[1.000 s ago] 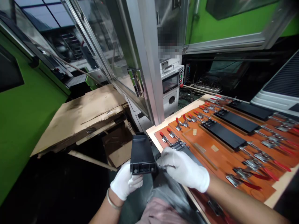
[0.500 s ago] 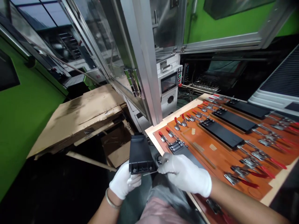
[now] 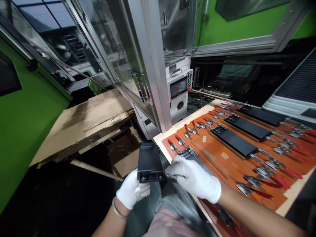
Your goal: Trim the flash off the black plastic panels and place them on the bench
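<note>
A black plastic part [image 3: 149,160] is held by my left hand [image 3: 133,190], whose white-gloved fingers wrap round its lower left end. The ribbed end of the part faces me. Just right of that end, my right hand [image 3: 191,177], also in a white glove, has its fingers pinched together. What they hold is too small and blurred to name. Behind my right hand, another black part [image 3: 201,164] lies on the orange fixture board [image 3: 222,171], partly covered by the hand.
Several toggle clamps [image 3: 269,166] with red handles surround long black parts [image 3: 234,141] on the board. A metal door frame [image 3: 158,65] stands ahead, beside a white control box [image 3: 179,87]. Cardboard [image 3: 81,121] lies on the left, next to a green machine panel [image 3: 22,125].
The thin sliver at the front edge of the black part no longer shows there. My right hand has shifted slightly up and left, and the part slightly right.
</note>
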Available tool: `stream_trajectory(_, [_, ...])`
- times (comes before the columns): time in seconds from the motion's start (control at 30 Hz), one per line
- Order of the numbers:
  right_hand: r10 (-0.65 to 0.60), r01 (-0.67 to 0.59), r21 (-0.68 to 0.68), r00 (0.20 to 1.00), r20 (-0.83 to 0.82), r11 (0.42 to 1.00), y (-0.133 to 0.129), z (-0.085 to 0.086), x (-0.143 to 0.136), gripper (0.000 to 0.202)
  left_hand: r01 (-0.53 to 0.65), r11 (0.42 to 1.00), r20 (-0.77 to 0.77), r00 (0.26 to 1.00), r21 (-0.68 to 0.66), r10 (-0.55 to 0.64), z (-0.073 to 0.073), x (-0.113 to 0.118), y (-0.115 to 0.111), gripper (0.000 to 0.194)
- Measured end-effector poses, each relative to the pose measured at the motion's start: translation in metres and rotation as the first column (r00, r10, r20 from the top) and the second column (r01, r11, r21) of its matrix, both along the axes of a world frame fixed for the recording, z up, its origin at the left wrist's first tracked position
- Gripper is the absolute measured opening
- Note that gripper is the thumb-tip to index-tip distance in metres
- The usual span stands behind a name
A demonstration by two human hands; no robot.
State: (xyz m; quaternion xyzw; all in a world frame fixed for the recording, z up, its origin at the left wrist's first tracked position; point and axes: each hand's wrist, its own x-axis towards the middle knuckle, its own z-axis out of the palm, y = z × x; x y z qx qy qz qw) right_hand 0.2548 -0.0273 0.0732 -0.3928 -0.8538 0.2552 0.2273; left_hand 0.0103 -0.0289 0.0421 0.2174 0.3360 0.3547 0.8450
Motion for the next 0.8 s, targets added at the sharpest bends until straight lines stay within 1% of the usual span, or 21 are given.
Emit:
stream_trajectory(0.07, [0.021, -0.022, 0.012, 0.999, 0.045, 1.0, 0.0, 0.001, 0.0, 0.041, 0.001, 1.0, -0.005, 1.0, 0.006, -0.001, -0.001, 0.0, 0.0, 0.026])
stream_trajectory(0.13, [0.046, -0.046, 0.011, 0.998, 0.03, 0.999, 0.0, 0.0, 0.001, 0.042, 0.004, 1.0, -0.005, 1.0, 0.009, -0.004, -0.001, 0.001, 0.0, 0.027])
stream_trajectory(0.23, [0.003, -0.004, -0.009, 0.999, -0.043, 1.0, -0.001, -0.005, 0.001, 0.044, 0.029, 1.0, 0.013, 0.999, 0.005, -0.029, -0.002, 0.001, 0.0, 0.03])
stream_trajectory(0.3, [-0.02, 0.02, -0.008, 0.999, -0.039, 1.0, -0.002, -0.008, 0.002, 0.043, 0.036, 0.999, 0.029, 0.999, 0.013, -0.036, -0.003, 0.001, 0.0, 0.029])
stream_trajectory(0.37, [-0.003, 0.003, 0.001, 1.0, -0.019, 1.0, -0.004, -0.01, 0.002, 0.042, 0.036, 0.999, 0.038, 0.999, 0.024, -0.037, -0.005, 0.001, 0.001, 0.027])
stream_trajectory(0.43, [0.024, -0.024, -0.006, 0.999, -0.041, 1.0, -0.004, -0.009, 0.001, 0.044, 0.048, 0.998, 0.048, 0.998, 0.033, -0.05, -0.007, 0.001, 0.001, 0.027])
stream_trajectory(0.57, [0.017, -0.023, -0.058, 0.994, -0.106, 0.998, -0.002, -0.002, -0.007, 0.046, 0.105, 0.994, 0.081, 0.991, 0.023, -0.107, -0.009, 0.003, 0.002, 0.03])
stream_trajectory(0.67, [0.011, -0.015, -0.057, 0.998, -0.066, 0.998, 0.0, 0.0, -0.013, 0.045, 0.112, 0.994, 0.08, 0.99, 0.007, -0.113, -0.007, 0.006, 0.002, 0.031])
stream_trajectory(0.73, [0.011, -0.011, -0.004, 1.0, -0.004, 1.0, -0.001, -0.002, -0.014, 0.045, 0.098, 0.995, 0.069, 0.993, 0.01, -0.098, -0.005, 0.008, 0.003, 0.03])
stream_trajectory(0.8, [0.036, -0.038, 0.043, 0.998, 0.048, 0.998, -0.004, -0.007, -0.014, 0.043, 0.074, 0.997, 0.046, 0.996, 0.015, -0.075, -0.004, 0.01, 0.003, 0.029])
